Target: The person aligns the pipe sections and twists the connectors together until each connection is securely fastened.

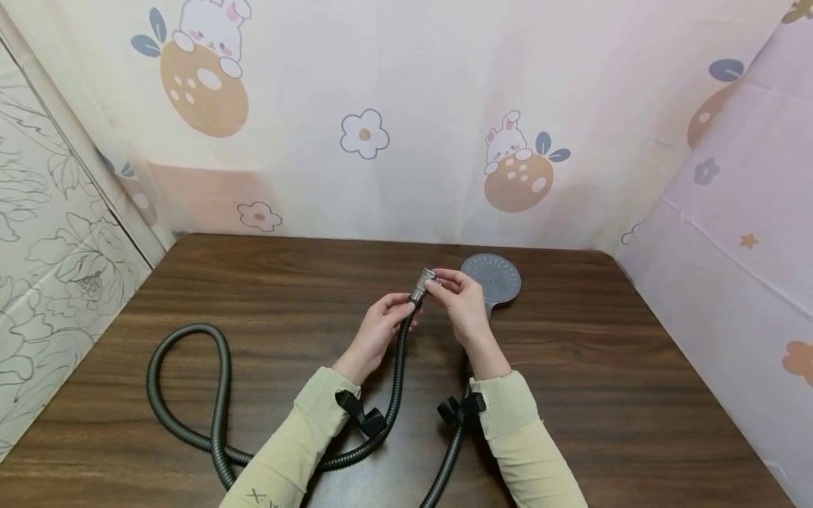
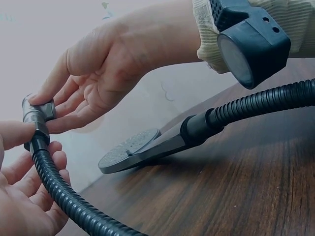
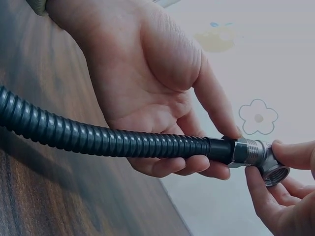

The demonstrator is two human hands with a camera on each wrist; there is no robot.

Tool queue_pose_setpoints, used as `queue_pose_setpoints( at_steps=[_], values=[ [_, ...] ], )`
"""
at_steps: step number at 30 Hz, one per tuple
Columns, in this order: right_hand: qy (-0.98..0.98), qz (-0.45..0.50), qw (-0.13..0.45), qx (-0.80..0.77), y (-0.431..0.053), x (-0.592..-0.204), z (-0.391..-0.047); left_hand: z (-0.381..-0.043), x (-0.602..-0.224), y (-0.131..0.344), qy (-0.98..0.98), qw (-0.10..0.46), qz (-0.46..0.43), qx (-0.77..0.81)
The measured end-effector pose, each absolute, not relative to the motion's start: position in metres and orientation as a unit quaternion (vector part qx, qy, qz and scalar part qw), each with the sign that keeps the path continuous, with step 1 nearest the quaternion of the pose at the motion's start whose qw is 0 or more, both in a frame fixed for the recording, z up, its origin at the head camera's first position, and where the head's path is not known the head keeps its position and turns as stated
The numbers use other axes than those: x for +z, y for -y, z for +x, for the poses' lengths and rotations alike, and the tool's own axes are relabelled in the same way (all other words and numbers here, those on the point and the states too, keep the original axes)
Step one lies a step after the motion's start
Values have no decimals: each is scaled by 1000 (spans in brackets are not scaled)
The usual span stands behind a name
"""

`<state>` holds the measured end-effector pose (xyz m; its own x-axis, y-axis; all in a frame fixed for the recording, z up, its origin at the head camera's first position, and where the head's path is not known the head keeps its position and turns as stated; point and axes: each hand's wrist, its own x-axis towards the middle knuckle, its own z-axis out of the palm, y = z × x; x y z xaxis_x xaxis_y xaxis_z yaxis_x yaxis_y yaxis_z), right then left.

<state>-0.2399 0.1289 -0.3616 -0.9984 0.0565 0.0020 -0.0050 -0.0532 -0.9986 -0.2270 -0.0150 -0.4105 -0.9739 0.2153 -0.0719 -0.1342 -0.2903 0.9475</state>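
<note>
My left hand (image 1: 376,328) grips the end of a black ribbed shower hose (image 1: 399,367), thumb and fingers at its metal nut (image 3: 239,152). Joined to that nut is a short silver pipe fitting (image 3: 266,160) with a threaded side opening, some of its outer thread showing beside the nut. My right hand (image 1: 464,303) pinches this fitting between thumb and fingers. Both hands are raised above the table. Behind the right hand lies a grey shower head (image 1: 492,277), face up in the head view, with a black hose (image 2: 266,101) fixed to its handle.
The dark wooden table (image 1: 603,367) carries the hose, which loops on the left and runs under the left forearm. A printed curtain (image 1: 419,190) hangs at the back and a pale cloth (image 1: 730,282) on the right. Small black cameras (image 1: 362,415) sit on both wrists.
</note>
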Motion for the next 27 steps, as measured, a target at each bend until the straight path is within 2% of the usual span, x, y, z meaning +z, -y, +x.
queue_pose_setpoints(
  at_steps=[27],
  values=[
    [689, -19, 18, 724, -129, -362, -239, -226, -410, 14, -582, 101, 17, 807]
  ],
)
